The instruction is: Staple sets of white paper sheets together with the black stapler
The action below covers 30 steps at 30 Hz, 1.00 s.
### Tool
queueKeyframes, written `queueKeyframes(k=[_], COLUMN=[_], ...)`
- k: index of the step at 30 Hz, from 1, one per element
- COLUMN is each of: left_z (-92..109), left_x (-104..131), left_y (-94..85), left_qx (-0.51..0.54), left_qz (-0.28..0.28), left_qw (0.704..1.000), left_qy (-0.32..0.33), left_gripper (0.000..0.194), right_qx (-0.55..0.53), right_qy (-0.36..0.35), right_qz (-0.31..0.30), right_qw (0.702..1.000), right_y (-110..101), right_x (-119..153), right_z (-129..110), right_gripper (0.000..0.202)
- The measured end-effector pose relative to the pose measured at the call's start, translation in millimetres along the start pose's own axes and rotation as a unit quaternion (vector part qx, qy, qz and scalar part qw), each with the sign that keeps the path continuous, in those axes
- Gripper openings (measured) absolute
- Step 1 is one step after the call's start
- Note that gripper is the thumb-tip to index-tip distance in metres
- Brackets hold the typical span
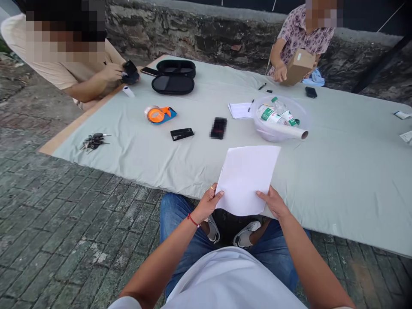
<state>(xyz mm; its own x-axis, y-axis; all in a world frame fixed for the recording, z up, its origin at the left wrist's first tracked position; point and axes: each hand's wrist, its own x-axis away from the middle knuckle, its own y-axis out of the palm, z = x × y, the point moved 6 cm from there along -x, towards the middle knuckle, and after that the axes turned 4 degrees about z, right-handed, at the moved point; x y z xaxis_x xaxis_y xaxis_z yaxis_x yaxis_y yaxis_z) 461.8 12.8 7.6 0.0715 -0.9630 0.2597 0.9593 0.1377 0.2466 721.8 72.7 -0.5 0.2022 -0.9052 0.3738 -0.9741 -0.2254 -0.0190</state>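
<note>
Both of my hands hold a white paper stack [247,180] over the table's near edge, its top leaning away from me. My left hand [209,203] grips the lower left side, thumb on top and fingers beneath. At the lower right side, my right hand [273,201] pinches the paper the same way. The sheets look blank. Beyond them lie a black stapler [182,134] and a dark phone-like object [218,128], partly pixelated. Behind the stack to the right is a clear plastic basin [268,131] with bottles inside and a white roll across its rim.
On the cloth-covered table [337,171] are keys [95,141], an orange tape dispenser [157,114], an open black case [174,83], small papers [240,110] and a black item [310,92]. One person handles a black object [129,73]; another holds a cardboard box [298,67].
</note>
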Motion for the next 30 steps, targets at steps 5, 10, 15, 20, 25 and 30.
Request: queueKeyframes(k=[5,10,15,20,25,30], left_z=[66.3,119.8,120.0,121.8,90.1,82.7], left_x=[-32.0,-59.8,-79.1,-89.0,-93.7,-90.7], left_y=[0.1,-8.8,12.5,16.2,-0.9,-4.6], left_qx=[-0.085,-0.050,-0.026,-0.067,-0.052,-0.039], left_qz=[-0.020,-0.002,-0.039,-0.027,0.005,-0.007], left_qw=[0.993,0.993,0.995,0.986,0.993,0.991], left_qy=[0.077,0.106,0.093,0.147,0.102,0.129], left_gripper=[0.039,0.062,0.054,0.048,0.048,0.042], right_qx=[-0.054,0.031,0.073,0.054,0.040,0.003], right_qy=[-0.107,-0.196,-0.219,-0.227,-0.171,-0.207], right_qz=[0.051,-0.002,-0.021,0.052,-0.002,0.034], right_qw=[0.991,0.980,0.973,0.971,0.984,0.978], right_y=[0.5,13.0,20.9,14.7,23.4,22.2], right_x=[-22.4,-35.8,-36.9,-40.5,-54.1,-54.3], right_z=[-51.7,-87.2,-97.6,-98.7,-79.0,-81.0], right_gripper=[0.043,0.038,0.037,0.030,0.047,0.056])
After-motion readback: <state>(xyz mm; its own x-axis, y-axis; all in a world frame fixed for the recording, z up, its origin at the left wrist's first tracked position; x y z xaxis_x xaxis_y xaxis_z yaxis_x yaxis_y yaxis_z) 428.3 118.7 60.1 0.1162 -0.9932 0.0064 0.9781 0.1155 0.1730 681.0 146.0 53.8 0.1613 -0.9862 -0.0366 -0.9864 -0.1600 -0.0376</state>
